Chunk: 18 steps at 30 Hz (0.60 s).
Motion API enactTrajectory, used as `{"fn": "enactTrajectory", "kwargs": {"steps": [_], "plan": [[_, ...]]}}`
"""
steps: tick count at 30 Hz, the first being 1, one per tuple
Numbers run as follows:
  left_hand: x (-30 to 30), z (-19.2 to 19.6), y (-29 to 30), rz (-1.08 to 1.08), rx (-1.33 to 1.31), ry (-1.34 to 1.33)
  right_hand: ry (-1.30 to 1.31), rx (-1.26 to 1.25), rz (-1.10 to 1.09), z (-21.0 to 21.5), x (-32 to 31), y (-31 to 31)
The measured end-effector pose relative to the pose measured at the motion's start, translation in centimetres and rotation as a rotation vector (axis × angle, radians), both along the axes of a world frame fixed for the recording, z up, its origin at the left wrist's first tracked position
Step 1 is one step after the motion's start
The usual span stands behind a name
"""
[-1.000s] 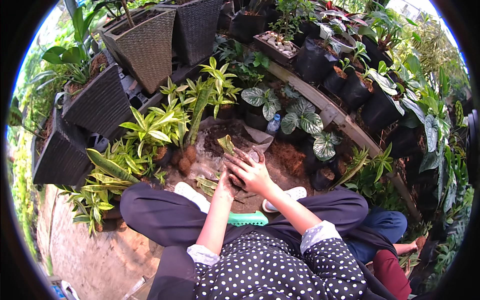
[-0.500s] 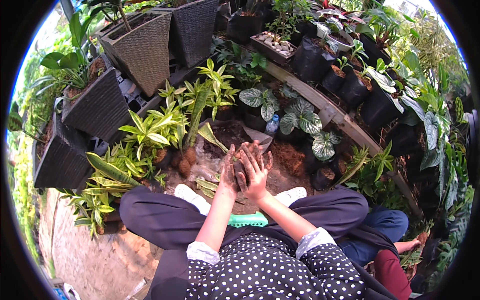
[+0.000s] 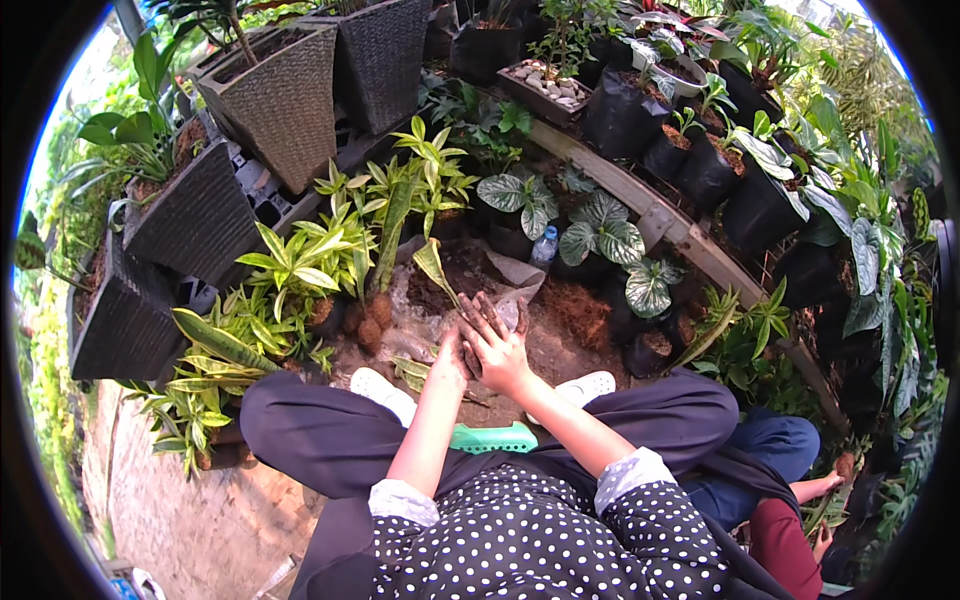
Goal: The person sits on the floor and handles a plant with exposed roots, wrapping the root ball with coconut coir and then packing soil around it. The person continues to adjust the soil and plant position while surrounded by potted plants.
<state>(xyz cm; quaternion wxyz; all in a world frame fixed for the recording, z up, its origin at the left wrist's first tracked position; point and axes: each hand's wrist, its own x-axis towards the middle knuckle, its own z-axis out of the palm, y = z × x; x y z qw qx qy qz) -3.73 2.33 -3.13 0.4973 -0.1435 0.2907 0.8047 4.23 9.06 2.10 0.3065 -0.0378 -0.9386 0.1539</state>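
My left hand (image 3: pixel 452 348) and my right hand (image 3: pixel 498 352) meet palm to palm over the ground in front of me, both smeared with dark soil. The right one lies across the left with its fingers stretched and apart. Most of the left fingers are hidden behind it, and I see nothing held between the palms. Just beyond the fingertips, a yellow-edged snake plant leaf (image 3: pixel 431 268) stands by a clear plastic sheet (image 3: pixel 520 272) with dark soil (image 3: pixel 462 262) on it. Below my wrists lies another variegated leaf (image 3: pixel 412 373).
A water bottle (image 3: pixel 545 247) stands beside silvery-veined plants (image 3: pixel 603 240). Brown coconut fibre (image 3: pixel 576 312) lies to the right. Tall textured pots (image 3: pixel 285 105) line the left; black planting bags (image 3: pixel 625 118) fill the far right. Another person's hand (image 3: pixel 822 486) shows at lower right.
My hands have come down slightly and turned, so the right now covers more of the left. The leaf beyond them is less hidden. The other person's second hand has come into view.
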Motion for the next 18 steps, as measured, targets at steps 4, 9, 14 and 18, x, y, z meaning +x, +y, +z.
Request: {"fn": "enactTrajectory", "kwargs": {"steps": [4, 9, 14, 18], "plan": [[-0.1, 5.0, 1.3, -0.123, 0.036, 0.137, 0.113, -0.229, -0.098, 0.5, 0.0, 0.0], [-0.2, 1.6, 1.4, -0.111, 0.548, -0.027, 0.3, -0.152, -0.188, 1.1, -0.1, -0.5], [0.3, -0.5, 0.5, -0.026, 0.293, -0.018, 0.104, 0.142, 0.059, 0.8, -0.4, 1.1], [0.4, 1.4, 0.9, -0.024, 0.045, 0.06, 0.133, -0.12, 0.066, -0.9, -0.3, 0.9]]}}
